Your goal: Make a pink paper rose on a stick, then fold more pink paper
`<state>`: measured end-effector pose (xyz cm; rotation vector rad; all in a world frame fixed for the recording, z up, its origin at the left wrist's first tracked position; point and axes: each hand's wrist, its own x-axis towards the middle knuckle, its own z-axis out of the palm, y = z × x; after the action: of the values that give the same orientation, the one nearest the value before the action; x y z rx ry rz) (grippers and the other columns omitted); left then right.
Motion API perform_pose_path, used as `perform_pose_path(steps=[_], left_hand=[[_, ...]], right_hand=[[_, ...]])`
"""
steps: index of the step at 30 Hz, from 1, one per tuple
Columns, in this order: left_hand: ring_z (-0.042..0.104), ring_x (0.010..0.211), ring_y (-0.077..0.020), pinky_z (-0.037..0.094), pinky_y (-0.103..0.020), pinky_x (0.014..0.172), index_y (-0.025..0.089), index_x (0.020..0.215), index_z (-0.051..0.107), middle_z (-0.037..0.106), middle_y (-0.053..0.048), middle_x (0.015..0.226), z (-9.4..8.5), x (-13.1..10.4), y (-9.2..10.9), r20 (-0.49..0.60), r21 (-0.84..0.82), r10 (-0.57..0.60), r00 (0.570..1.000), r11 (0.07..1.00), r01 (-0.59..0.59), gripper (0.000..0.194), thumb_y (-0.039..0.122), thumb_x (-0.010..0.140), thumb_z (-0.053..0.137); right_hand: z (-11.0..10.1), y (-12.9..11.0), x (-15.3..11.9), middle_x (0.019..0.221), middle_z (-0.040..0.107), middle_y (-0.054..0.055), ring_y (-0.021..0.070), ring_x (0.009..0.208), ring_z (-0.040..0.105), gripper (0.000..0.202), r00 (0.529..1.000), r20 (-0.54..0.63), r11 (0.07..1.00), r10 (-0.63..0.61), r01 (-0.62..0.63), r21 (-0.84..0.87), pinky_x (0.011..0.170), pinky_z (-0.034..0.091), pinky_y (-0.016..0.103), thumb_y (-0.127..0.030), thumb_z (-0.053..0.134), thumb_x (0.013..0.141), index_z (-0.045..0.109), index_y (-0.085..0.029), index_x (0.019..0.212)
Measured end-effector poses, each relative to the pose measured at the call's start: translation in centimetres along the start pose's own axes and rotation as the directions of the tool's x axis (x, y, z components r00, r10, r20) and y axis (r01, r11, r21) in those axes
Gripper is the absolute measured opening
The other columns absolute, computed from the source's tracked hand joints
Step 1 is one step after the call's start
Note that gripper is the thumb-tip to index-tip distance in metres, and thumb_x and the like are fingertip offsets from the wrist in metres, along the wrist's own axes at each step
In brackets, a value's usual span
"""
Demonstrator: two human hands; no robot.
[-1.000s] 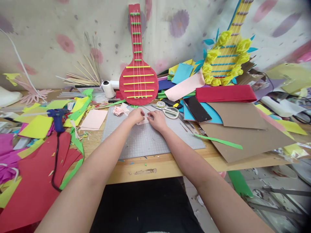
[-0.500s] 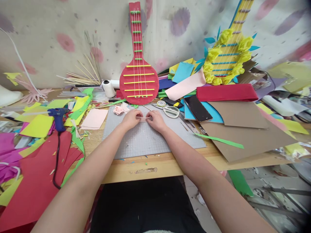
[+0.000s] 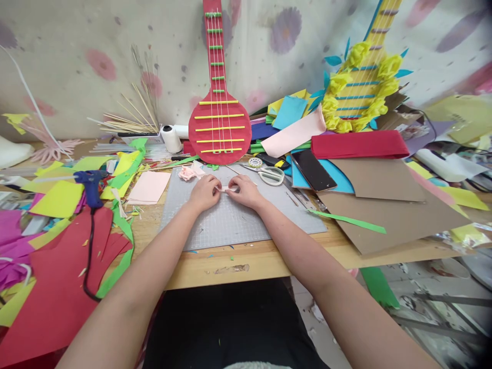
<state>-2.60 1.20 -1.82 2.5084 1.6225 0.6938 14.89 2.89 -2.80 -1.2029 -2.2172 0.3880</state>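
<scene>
Between my fingertips, over the grey cutting mat (image 3: 215, 225), is a small piece of pale pink paper (image 3: 225, 189). My left hand (image 3: 205, 193) pinches its left end, and my right hand (image 3: 246, 192) pinches the right end. The fingers cover most of it. Just beyond my left hand lies a pale pink paper flower (image 3: 187, 173). Scissors with pale handles (image 3: 271, 175) rest beyond my right hand. A stack of pale pink paper squares (image 3: 149, 187) sits left of the mat.
A red paper banjo-like instrument (image 3: 220, 128) leans at the back, and a yellow one with paper flowers (image 3: 355, 97) stands right. A blue glue gun (image 3: 92, 187) with its cord is on the left. A black phone (image 3: 314, 170) and brown cardboard (image 3: 392, 220) lie on the right.
The pink paper between my hands now shows as a narrower strip. My hands have shifted slightly, still pinching its ends. The view has tilted down a little.
</scene>
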Motion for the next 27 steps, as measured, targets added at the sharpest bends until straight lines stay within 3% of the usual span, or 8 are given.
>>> perform_pose_path(steps=[9, 13, 15, 17, 19, 22, 24, 27], left_hand=[[0.05, 0.095, -0.023, 0.038, -0.037, 0.087, 0.019, 0.096, 0.059, 0.059, -0.008, 0.091, 0.1, -0.4, 0.4, -0.041, -0.049, -0.111, 0.993, 0.993, 0.109, 0.023, 0.026, 0.075, 0.054], [0.054, 0.089, -0.0196, 0.041, -0.035, 0.084, 0.019, 0.102, 0.057, 0.06, -0.005, 0.088, 0.1, -0.4, 0.5, -0.071, -0.278, -0.239, 0.968, 0.937, 0.211, 0.031, 0.02, 0.071, 0.057], [0.056, 0.087, -0.0168, 0.044, -0.033, 0.081, 0.02, 0.107, 0.054, 0.06, -0.004, 0.093, -0.1, -0.3, 0.7, -0.13, -0.517, -0.383, 0.914, 0.813, 0.267, 0.036, 0.02, 0.071, 0.058], [0.058, 0.092, -0.0151, 0.046, -0.031, 0.08, 0.021, 0.11, 0.051, 0.06, -0.006, 0.102, -0.2, 0.0, 1.2, -0.121, -0.758, -0.525, 0.842, 0.597, 0.263, 0.038, 0.022, 0.073, 0.058], [0.059, 0.095, -0.0149, 0.046, -0.031, 0.083, 0.019, 0.109, 0.051, 0.061, -0.008, 0.105, -0.4, 0.2, 1.9, 0.019, -0.914, -0.578, 0.816, 0.322, 0.249, 0.036, 0.023, 0.073, 0.059], [0.063, 0.091, -0.0168, 0.048, -0.032, 0.082, 0.015, 0.097, 0.055, 0.065, -0.01, 0.098, -0.3, 0.2, 3.0, 0.282, -0.948, -0.506, 0.815, -0.019, 0.317, 0.027, 0.026, 0.072, 0.062], [0.064, 0.087, -0.018, 0.05, -0.033, 0.081, 0.014, 0.088, 0.058, 0.067, -0.009, 0.092, -0.1, 0.2, 3.6, 0.349, -0.932, -0.504, 0.79, -0.101, 0.348, 0.021, 0.026, 0.072, 0.063], [0.066, 0.084, -0.0187, 0.051, -0.033, 0.079, 0.013, 0.083, 0.059, 0.069, -0.008, 0.085, 0.2, 0.2, 4.2, 0.332, -0.936, -0.6, 0.727, -0.113, 0.334, 0.016, 0.024, 0.072, 0.063]], right_hand=[[-0.1, -0.1, 0.0, 0.091, 0.061, 0.003, 0.017, 0.09, 0.049, 0.018, 1.0, 0.014, 1.0, 0.006, -0.007, 0.027, 0.081, 0.036, 0.03, -0.023, 0.056, 0.076, 0.057, -0.019, 0.093], [-0.4, -0.2, 0.1, 0.082, 0.06, 0.001, 0.0145, 0.08, 0.052, 0.022, 0.998, 0.035, 0.976, 0.052, -0.059, 0.211, 0.075, 0.039, 0.029, -0.02, 0.055, 0.074, 0.055, -0.02, 0.096], [-0.5, 0.0, 0.4, 0.077, 0.058, -0.001, 0.0126, 0.073, 0.053, 0.023, 0.991, 0.049, 0.906, 0.128, -0.137, 0.401, 0.071, 0.04, 0.027, -0.021, 0.055, 0.072, 0.053, -0.02, 0.096], [-0.6, 0.1, 0.6, 0.072, 0.057, -0.003, 0.0115, 0.068, 0.054, 0.025, 0.97, 0.079, 0.767, 0.229, -0.23, 0.599, 0.066, 0.041, 0.026, -0.024, 0.057, 0.071, 0.05, -0.02, 0.095], [-0.7, 0.0, 0.8, 0.068, 0.056, -0.004, 0.0106, 0.063, 0.054, 0.028, 0.943, 0.13, 0.599, 0.306, -0.297, 0.743, 0.062, 0.041, 0.025, -0.026, 0.059, 0.069, 0.048, -0.02, 0.094], [-0.5, -0.5, 0.7, 0.065, 0.056, -0.005, 0.0091, 0.059, 0.053, 0.031, 0.922, 0.193, 0.425, 0.334, -0.331, 0.842, 0.06, 0.042, 0.024, -0.025, 0.063, 0.065, 0.048, -0.02, 0.091], [-0.3, -0.9, 0.6, 0.065, 0.056, -0.005, 0.0086, 0.059, 0.053, 0.031, 0.924, 0.215, 0.385, 0.318, -0.333, 0.861, 0.06, 0.042, 0.024, -0.025, 0.065, 0.064, 0.048, -0.02, 0.09], [-0.1, -1.5, 0.5, 0.064, 0.057, -0.005, 0.0085, 0.059, 0.054, 0.029, 0.927, 0.227, 0.388, 0.3, -0.335, 0.859, 0.06, 0.043, 0.023, -0.022, 0.065, 0.065, 0.049, -0.02, 0.088]])
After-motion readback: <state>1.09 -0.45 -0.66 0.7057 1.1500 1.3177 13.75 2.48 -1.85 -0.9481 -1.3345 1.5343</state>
